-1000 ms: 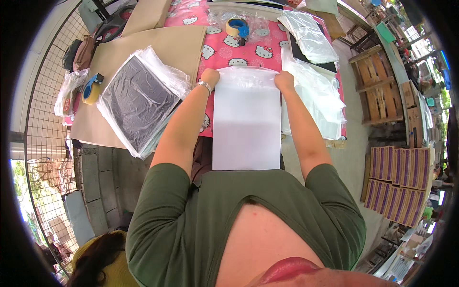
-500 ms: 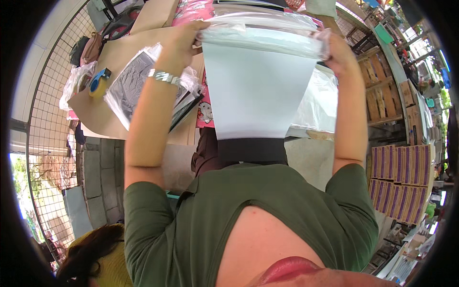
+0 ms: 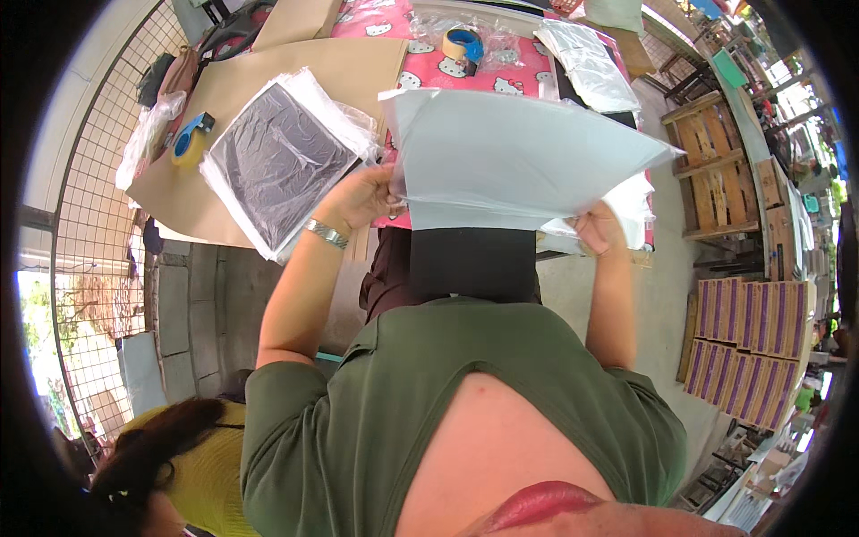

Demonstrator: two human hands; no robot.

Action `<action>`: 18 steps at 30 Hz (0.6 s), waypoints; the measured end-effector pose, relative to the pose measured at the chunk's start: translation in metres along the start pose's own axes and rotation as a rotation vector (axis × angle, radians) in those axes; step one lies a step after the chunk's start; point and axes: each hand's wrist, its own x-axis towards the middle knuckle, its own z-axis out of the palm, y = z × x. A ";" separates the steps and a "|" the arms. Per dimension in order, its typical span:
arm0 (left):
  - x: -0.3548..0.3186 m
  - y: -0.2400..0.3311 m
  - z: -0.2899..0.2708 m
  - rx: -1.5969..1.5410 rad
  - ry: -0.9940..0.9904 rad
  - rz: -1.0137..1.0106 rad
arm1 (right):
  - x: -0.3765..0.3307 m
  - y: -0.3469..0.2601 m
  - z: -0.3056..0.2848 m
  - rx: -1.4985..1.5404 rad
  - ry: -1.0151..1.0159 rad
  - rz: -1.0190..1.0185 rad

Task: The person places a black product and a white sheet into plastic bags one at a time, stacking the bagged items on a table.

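Note:
A large pale grey-white sheet, glossy like plastic film, stands tilted over the near table edge, its right corner flaring out. My left hand, with a metal watch at the wrist, pinches its left edge. At the lower right edge my right hand grips it, some fingertips hidden by the sheet. Left of my left hand lies a stack of dark, plastic-wrapped flat pieces with white borders. Beyond the sheet, a tape dispenser and crumpled clear plastic rest on the pink patterned tablecloth.
Brown cardboard covers the left of the table, with a second tape dispenser on it. Folded clear plastic bags lie at the far right. A wooden pallet and stacked boxes stand right. Another person is at lower left.
Both hands have come down toward me from the far end of the sheet. The sheet has swung lower and flared right, uncovering the tape dispenser and plastic bags behind it.

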 end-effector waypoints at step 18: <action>-0.067 -0.206 -0.046 0.545 0.726 -0.044 | -0.084 0.112 -0.003 -1.068 0.088 0.422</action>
